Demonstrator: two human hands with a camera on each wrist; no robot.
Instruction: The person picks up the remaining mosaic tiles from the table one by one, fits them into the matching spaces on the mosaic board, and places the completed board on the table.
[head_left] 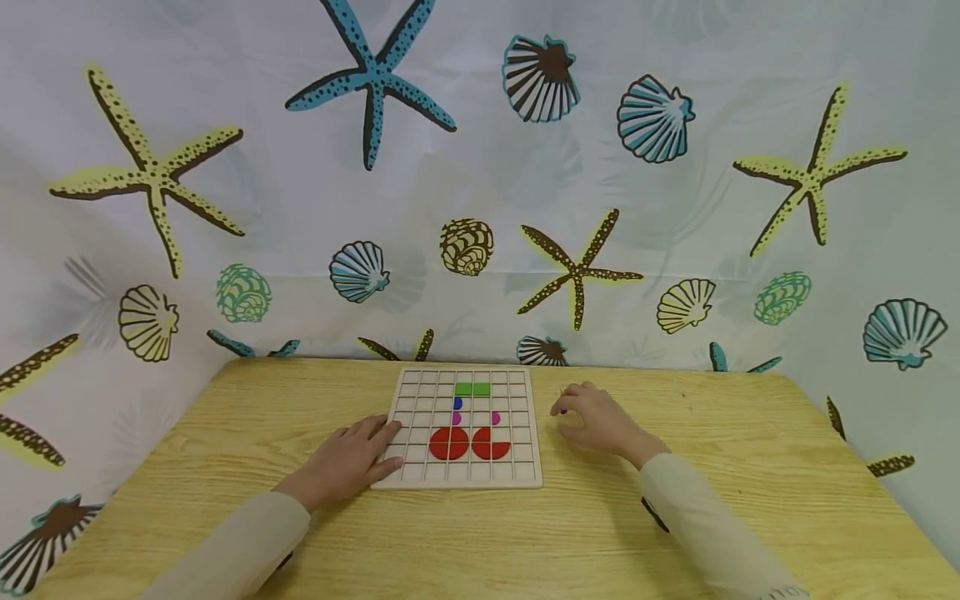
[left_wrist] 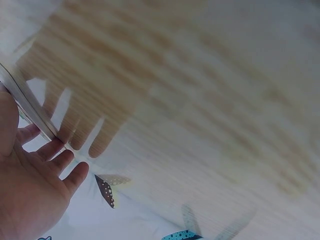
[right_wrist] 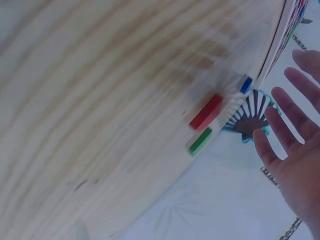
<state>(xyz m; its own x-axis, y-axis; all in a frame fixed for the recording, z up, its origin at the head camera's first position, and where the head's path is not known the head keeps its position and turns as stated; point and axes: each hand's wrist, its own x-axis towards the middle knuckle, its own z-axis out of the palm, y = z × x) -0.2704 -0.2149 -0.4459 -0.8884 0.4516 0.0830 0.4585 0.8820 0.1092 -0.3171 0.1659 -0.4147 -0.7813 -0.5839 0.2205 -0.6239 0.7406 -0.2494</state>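
Note:
A white grid board (head_left: 517, 471) lies flat on the table. My left hand (head_left: 348, 461) rests at its left edge, thumb and fingertips over the rim; its fingers are spread in the left wrist view. To the board's right, my right hand (head_left: 600, 423) hovers over the table, fingers loosely extended with nothing gripped in the right wrist view. Near those fingertips lie a blue piece (right_wrist: 245, 84), a red piece (right_wrist: 206, 112) and a green piece (right_wrist: 200, 141). On the board sit a red disc (head_left: 448, 443), a three-quarter red disc (head_left: 489, 445), pink pieces (head_left: 496, 418), a small blue piece (head_left: 457, 403) and green rectangles (head_left: 472, 389).
The wooden table (head_left: 450, 542) extends to both sides and in front of the board. A white cloth (head_left: 465, 183) printed with starfish and shells hangs behind the table's back edge and along both sides.

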